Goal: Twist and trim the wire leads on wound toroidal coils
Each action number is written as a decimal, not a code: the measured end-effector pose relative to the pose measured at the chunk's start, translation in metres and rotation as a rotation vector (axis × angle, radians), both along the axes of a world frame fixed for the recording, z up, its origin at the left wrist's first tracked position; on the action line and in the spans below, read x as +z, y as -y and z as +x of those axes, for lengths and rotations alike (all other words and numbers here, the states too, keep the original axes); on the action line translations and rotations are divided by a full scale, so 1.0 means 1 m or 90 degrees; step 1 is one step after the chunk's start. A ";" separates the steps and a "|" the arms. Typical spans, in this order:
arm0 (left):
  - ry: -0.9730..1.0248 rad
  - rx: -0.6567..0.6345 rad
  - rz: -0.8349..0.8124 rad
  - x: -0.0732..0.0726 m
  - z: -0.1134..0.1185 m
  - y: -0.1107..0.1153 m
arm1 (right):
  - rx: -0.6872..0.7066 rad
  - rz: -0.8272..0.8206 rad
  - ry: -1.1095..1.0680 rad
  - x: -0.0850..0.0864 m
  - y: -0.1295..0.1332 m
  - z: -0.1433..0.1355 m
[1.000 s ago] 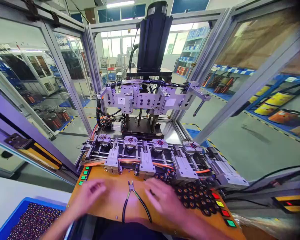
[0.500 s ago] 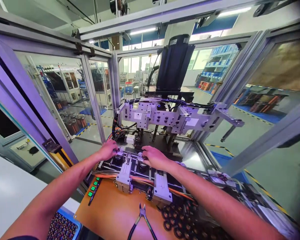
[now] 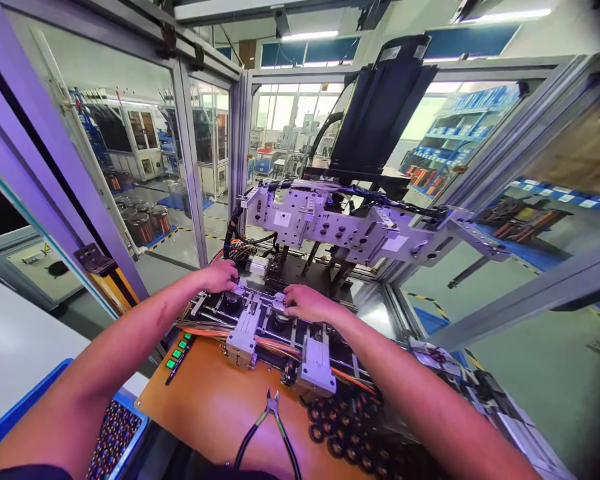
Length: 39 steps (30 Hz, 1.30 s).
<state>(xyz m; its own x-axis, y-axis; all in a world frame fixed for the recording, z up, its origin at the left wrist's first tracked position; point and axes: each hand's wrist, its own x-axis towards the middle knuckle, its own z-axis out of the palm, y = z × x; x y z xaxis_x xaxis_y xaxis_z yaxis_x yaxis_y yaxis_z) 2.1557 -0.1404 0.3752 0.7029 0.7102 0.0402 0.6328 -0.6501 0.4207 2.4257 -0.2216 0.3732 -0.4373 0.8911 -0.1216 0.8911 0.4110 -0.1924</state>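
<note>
The left hand point(image 3: 221, 275) is positioned at the leftmost fixture point(image 3: 235, 294), fingers bent over its top. The right hand point(image 3: 304, 304) is at the adjacent fixture point(image 3: 279, 307), fingertips at its right side. Whether either hand grasps a part cannot be determined; the fingers obscure the contact points. Both fixtures sit on the rail assembly behind the orange panel point(image 3: 205, 393). Diagonal cutters point(image 3: 273, 404) lie open on the panel, left of the black ring-shaped parts point(image 3: 337, 427).
</note>
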 end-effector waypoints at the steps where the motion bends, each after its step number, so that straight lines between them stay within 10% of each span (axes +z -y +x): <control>1: 0.040 0.014 0.014 0.005 -0.006 0.016 | -0.005 -0.004 -0.011 0.009 0.001 -0.002; 6: 0.197 0.072 0.033 -0.022 -0.062 0.139 | 0.009 0.056 -0.115 0.036 0.067 -0.022; 10: 0.197 0.148 -0.004 -0.099 -0.092 0.210 | 0.165 0.074 -0.195 -0.030 0.147 -0.062; 15: 0.156 0.164 0.026 -0.171 -0.078 0.214 | 0.161 0.098 -0.111 -0.146 0.162 -0.124; 20: 0.169 0.134 0.172 -0.201 -0.060 0.193 | 0.075 0.210 -0.153 -0.159 0.152 -0.131; 23: 0.190 0.099 0.245 -0.185 -0.065 0.189 | 0.019 0.298 -0.189 -0.121 0.178 -0.081; 26: 0.212 0.012 0.316 -0.121 -0.049 0.185 | -0.077 0.397 -0.131 -0.067 0.201 0.013; 30: 0.137 -0.195 0.290 -0.011 0.055 0.149 | -0.258 0.358 -0.036 -0.010 0.184 0.149; 32: 0.060 -0.232 0.255 0.017 0.122 0.122 | -0.306 0.300 0.009 0.003 0.166 0.191; 35: -0.001 -0.287 0.223 0.020 0.200 0.091 | -0.343 0.222 0.053 0.006 0.152 0.216; 39: -0.069 -0.308 0.184 -0.002 0.238 0.080 | -0.366 0.161 0.063 -0.004 0.154 0.218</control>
